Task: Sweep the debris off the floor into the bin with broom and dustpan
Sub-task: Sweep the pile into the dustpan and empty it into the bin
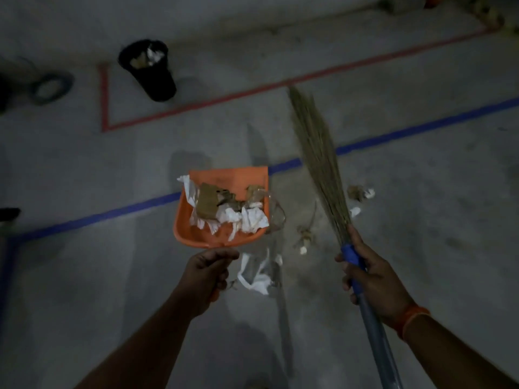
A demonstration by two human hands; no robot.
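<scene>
A red tape line [252, 92] runs across the grey concrete floor [421, 220] and turns a corner at the left, marking out a box. Nearer the camera, a blue tape line [112, 213] crosses the floor at a slant from lower left to upper right. At the left edge lies a dark coil of cable [50, 88], with other dark shapes beside it too dim to make out. In the top right corner sit some blurred yellowish and orange items [486, 9], past the red line's far corner.
</scene>
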